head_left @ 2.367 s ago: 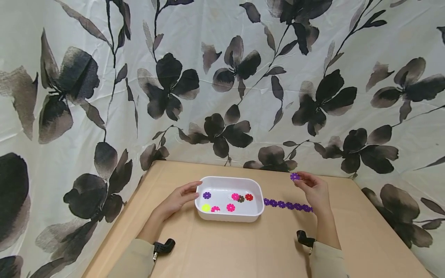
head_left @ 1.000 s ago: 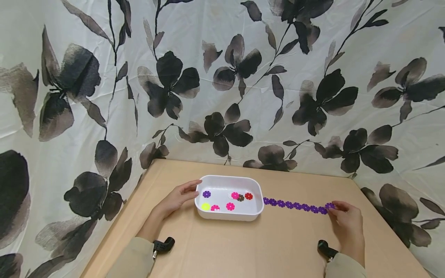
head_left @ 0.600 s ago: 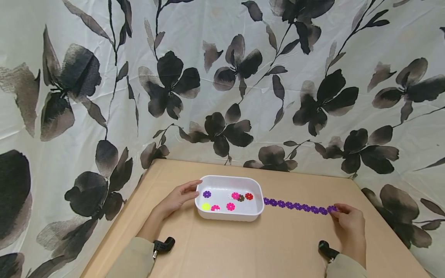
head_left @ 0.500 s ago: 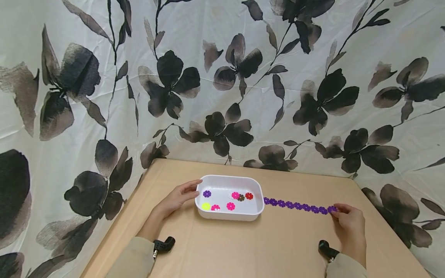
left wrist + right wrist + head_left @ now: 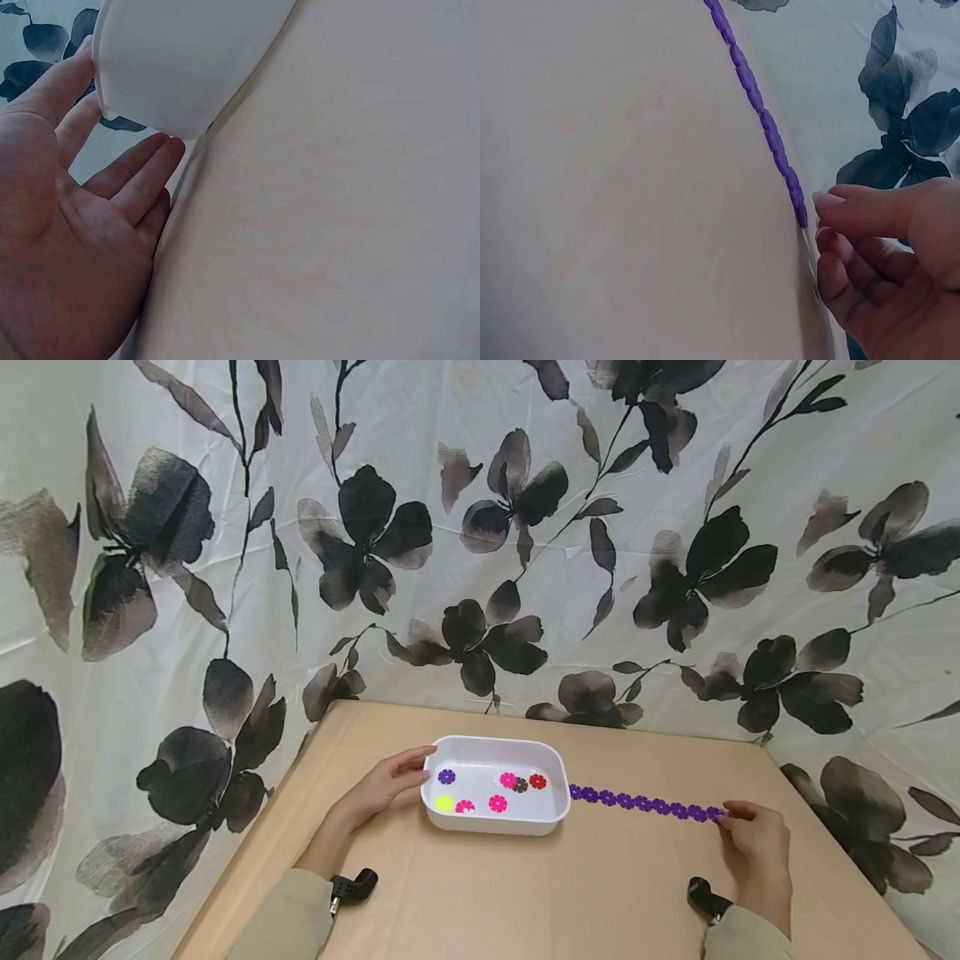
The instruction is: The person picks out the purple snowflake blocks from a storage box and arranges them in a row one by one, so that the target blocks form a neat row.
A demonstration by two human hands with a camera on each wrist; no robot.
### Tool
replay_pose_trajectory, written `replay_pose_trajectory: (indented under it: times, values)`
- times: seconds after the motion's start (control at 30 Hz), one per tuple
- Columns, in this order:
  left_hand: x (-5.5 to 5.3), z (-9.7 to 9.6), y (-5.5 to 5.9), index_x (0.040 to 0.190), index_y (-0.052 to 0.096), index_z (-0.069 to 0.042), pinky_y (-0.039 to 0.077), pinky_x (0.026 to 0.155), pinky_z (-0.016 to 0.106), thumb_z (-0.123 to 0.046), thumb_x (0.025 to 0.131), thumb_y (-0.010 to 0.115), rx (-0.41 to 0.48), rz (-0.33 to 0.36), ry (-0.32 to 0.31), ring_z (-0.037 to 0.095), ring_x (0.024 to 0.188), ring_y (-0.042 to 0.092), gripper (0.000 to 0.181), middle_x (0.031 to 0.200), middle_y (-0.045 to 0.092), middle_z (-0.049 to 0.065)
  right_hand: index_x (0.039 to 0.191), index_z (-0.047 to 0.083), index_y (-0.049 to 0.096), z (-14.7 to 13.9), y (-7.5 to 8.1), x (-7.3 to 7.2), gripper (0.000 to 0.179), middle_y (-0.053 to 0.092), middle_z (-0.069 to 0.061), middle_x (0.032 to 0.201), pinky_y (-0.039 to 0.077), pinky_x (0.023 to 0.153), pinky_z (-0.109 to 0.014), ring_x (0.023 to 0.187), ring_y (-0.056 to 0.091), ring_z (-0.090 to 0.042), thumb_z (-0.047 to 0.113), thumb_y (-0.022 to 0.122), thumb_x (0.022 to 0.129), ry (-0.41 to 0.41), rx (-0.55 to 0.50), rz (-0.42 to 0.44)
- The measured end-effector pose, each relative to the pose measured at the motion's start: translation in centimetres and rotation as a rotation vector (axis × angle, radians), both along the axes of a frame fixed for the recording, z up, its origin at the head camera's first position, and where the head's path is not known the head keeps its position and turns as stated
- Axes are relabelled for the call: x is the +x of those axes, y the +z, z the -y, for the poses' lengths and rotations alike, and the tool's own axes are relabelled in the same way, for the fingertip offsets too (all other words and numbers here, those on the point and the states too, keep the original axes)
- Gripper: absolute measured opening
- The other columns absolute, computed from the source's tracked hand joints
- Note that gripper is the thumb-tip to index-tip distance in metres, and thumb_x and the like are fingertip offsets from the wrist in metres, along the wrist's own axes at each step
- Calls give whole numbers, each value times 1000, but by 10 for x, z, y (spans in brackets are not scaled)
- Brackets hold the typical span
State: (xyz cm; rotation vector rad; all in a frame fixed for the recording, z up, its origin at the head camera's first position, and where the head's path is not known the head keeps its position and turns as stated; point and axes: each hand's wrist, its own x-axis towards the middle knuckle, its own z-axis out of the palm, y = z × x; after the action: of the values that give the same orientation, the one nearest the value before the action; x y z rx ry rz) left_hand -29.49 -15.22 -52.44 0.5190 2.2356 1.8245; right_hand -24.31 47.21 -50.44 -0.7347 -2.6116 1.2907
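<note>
My left hand [image 5: 378,789] rests its thumb and fingers against the left end of a white plastic tray [image 5: 495,827]; the left wrist view has straight fingers touching the tray's outer wall [image 5: 172,67]. A row of purple flower-shaped discs [image 5: 641,802] runs rightward from the tray, joined or set edge to edge; I cannot tell which. My right hand [image 5: 757,843] is at the row's right end, its fingertips close to the last disc. In the right wrist view a narrow gap separates the right hand [image 5: 892,247] from the end of the purple row [image 5: 776,146], and nothing shows between its fingers.
Inside the tray lie a purple disc [image 5: 447,777], a yellow disc [image 5: 445,804], a red disc [image 5: 537,782], a brown disc [image 5: 521,785] and several pink discs [image 5: 498,803]. Behind the tan table [image 5: 525,902] hangs a flower-patterned cloth [image 5: 465,568].
My right hand has carried a purple disc from above the table down to the row's right end, where the disc now lies and the fingers have loosened. The left hand stays at the tray.
</note>
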Motion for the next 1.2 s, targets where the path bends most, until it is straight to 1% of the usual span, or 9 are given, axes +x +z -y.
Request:
replay_pose_trajectory:
  times: [0.1,0.2,0.27,0.33,0.43,0.53,0.7,0.97,1.2]
  values:
    - [0,0,0,156,49,-18,41,119,48,-30,102,68,4,-11,-7,35,142,51,58,155,52,19,136,-6,60,2,2,0,35,57,-33,134,40,103,-61,121,48,-47,7,60,103,14,46,-16]
    - [2,0,1,155,50,-18,40,120,50,-30,102,69,10,-9,-6,35,142,51,57,154,53,19,139,-3,60,9,6,0,36,58,-30,136,52,91,-34,116,53,-39,11,59,105,37,72,-66]
    - [2,0,2,155,50,-18,40,120,51,-30,102,69,10,-5,-3,35,142,51,58,154,53,18,140,0,61,17,12,-2,38,60,-26,138,51,77,-18,111,56,-29,16,59,106,53,82,-118]
    - [2,0,3,155,50,-18,39,120,52,-30,102,69,12,2,0,34,142,52,58,153,54,17,142,2,61,30,19,-7,40,60,-22,139,49,67,-10,106,56,-20,21,59,107,80,52,-169]
    - [3,0,2,155,50,-18,38,121,52,-31,101,70,10,10,0,33,142,51,59,154,53,16,141,6,63,55,31,-17,41,63,-19,136,51,69,-11,100,55,-11,28,62,106,137,46,-258]
    - [3,1,2,155,51,-19,38,121,52,-31,101,70,7,11,-1,33,142,51,59,155,53,15,138,7,65,83,40,-29,40,66,-18,131,51,72,-12,99,56,-7,30,65,105,230,47,-364]
    - [4,1,3,155,51,-21,40,120,47,-31,101,70,1,14,3,31,142,51,58,155,53,14,134,3,67,125,44,-43,39,69,-20,124,50,78,-9,97,58,-4,27,67,103,405,58,-478]
    - [4,1,3,153,53,-23,41,120,47,-30,101,70,9,26,7,30,142,52,55,154,54,13,128,5,71,176,42,-53,32,71,-21,121,53,81,-13,97,63,-13,22,70,102,536,-57,-508]
    - [3,0,3,153,53,-24,37,122,52,-31,100,71,17,22,7,31,143,50,56,155,53,13,127,6,72,209,40,-56,29,73,-19,120,54,83,-15,97,64,-16,20,71,101,596,-68,-497]
